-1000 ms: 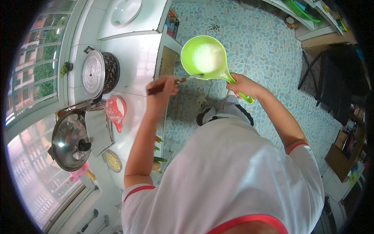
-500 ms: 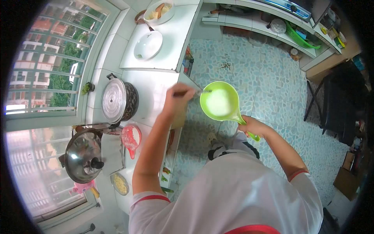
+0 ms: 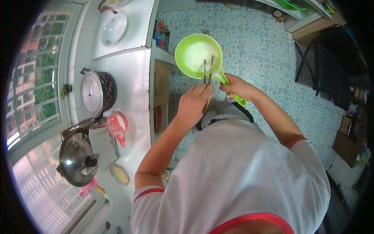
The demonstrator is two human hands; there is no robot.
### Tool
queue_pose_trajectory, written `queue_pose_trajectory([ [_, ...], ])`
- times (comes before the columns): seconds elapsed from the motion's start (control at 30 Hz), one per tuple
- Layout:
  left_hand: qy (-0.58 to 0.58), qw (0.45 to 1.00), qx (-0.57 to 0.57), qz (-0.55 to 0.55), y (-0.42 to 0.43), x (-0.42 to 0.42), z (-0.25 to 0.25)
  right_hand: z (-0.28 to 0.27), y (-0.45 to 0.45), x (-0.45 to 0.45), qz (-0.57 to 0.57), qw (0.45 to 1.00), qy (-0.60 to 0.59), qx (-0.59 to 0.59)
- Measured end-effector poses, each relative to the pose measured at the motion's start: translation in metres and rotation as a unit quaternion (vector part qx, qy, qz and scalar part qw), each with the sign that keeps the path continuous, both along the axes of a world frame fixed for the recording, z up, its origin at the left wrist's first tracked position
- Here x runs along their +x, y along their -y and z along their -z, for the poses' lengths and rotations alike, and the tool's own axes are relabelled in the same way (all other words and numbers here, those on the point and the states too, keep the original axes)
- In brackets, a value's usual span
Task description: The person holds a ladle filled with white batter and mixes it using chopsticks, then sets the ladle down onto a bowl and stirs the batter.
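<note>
My right hand is closed around the handle of a light-green water ladle. A white, flour-like substance covers much of the ladle's inside; whether it is dry or wet I cannot tell. Chopsticks are gripped in my left hand, their tips down in the white substance. The ladle is in front of my body, above the tiled floor.
On the left counter are a lidded pot, a red scoop with white powder, a glass-lidded pan and a dish of pale yellow pieces. A white pan lies farther up. A black chair stands at right.
My left hand has swung from the ladle's left side to its near side, chopsticks now pointing forward into it. The ladle appears higher and farther left; the whole view has shifted.
</note>
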State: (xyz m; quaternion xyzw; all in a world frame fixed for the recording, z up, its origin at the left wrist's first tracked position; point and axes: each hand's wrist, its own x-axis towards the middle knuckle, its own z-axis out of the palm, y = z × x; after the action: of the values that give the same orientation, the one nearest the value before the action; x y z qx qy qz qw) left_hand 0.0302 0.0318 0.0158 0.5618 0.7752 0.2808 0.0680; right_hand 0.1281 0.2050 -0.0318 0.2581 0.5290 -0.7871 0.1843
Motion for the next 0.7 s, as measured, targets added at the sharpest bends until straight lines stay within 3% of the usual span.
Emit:
queue_pose_trajectory([
  [0.13,-0.04,0.998,-0.026,-0.045,-0.013,-0.021,0.007,0.001,-0.001,-0.001,-0.028,0.999,0.021,0.001],
  [0.23,-0.036,0.999,-0.009,0.021,-0.015,0.012,-0.009,0.002,-0.006,-0.002,-0.028,1.0,-0.009,0.011],
  [0.4,-0.026,0.995,-0.035,-0.087,-0.025,-0.014,-0.003,-0.005,-0.017,0.0,-0.022,1.0,0.004,0.006],
  [0.5,0.02,0.999,0.026,-0.005,-0.031,0.012,-0.013,-0.006,-0.019,0.002,-0.011,1.0,0.0,0.005],
  [0.63,0.005,0.995,0.003,-0.098,-0.041,-0.019,-0.007,-0.005,-0.03,0.003,-0.033,0.999,-0.001,0.007],
  [0.7,-0.023,0.998,-0.01,-0.061,-0.038,-0.006,-0.015,-0.007,-0.038,0.002,-0.035,0.999,-0.006,0.013],
])
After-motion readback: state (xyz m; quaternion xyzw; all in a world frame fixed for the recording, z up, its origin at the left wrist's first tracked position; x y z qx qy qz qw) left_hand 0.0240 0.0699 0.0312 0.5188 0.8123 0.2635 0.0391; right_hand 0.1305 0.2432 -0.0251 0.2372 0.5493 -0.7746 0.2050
